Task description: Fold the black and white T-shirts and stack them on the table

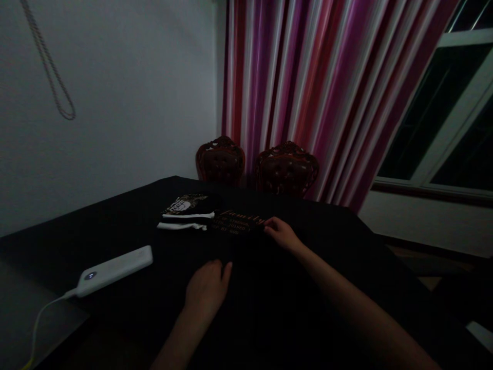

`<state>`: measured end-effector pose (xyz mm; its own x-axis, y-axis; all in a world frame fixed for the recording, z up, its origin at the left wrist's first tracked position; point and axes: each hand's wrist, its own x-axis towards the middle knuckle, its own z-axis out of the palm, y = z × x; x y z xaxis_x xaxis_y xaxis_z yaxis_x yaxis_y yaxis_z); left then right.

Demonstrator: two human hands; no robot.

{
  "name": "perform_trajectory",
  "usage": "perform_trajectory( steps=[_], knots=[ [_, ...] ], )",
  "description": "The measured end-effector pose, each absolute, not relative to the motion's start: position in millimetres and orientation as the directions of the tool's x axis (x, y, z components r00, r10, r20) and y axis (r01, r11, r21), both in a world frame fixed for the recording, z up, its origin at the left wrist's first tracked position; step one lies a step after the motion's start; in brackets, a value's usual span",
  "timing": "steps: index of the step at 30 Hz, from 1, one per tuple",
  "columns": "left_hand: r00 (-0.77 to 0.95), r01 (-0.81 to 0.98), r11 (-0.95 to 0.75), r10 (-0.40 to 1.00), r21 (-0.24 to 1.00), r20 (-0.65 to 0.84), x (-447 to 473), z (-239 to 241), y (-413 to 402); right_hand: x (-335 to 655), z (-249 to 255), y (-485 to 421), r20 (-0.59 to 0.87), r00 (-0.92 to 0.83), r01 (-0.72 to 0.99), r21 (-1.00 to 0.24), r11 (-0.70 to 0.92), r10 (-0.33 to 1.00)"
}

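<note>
The room is dim. A black garment (246, 241) with orange lettering lies spread on a black-covered table (115, 221). My left hand (208, 290) rests flat on the garment, fingers stretched out together. My right hand (281, 232) reaches farther out with fingers curled at the garment's far edge beside the lettering; it seems to pinch the cloth. A small stack of folded clothes (188, 210), black with white edges and a print on top, sits just left of the lettering.
A white power bank (115, 270) with a lit dot and a white cable lies at the table's left. Two dark red padded chairs (287, 169) stand behind the table before a striped pink curtain (327, 92). A window (442, 118) is at right.
</note>
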<state>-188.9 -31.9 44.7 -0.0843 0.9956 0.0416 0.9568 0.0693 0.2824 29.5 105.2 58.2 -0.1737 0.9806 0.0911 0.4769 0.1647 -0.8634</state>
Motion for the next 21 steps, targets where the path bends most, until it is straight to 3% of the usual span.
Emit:
perform_trajectory(
  steps=[2,4,6,8,14,18,21],
  knots=[
    [-0.083,0.962,0.061,0.994,0.267,0.069,-190.2,45.3,11.4,40.5,43.0,86.7,0.165,-0.204,0.609,-0.750,0.258,0.965],
    [-0.087,0.962,0.062,0.993,0.267,0.083,-185.7,40.2,50.9,43.4,24.1,63.7,0.204,-0.279,0.755,-0.557,0.346,0.938],
    [-0.100,0.962,0.074,0.991,0.262,0.086,-179.4,32.5,81.7,40.1,5.5,41.6,0.177,-0.342,0.841,-0.380,0.385,0.923],
    [-0.109,0.960,0.089,0.992,0.265,0.060,-175.4,24.5,102.8,34.7,-8.2,25.7,0.126,-0.368,0.869,-0.307,0.388,0.921],
    [-0.037,0.927,0.064,0.996,0.370,-0.080,-182.8,17.6,128.1,27.8,-12.6,16.2,0.093,-0.385,0.873,-0.284,0.396,0.918],
    [-0.026,0.875,0.107,0.984,0.472,-0.175,-183.5,38.8,137.0,20.5,-10.1,-0.7,0.068,-0.340,0.886,-0.311,0.344,0.938],
    [0.023,0.837,0.069,0.987,0.543,-0.160,-166.7,62.2,144.3,7.6,-16.6,-24.2,0.023,-0.361,0.879,-0.326,0.348,0.932]
  ],
)
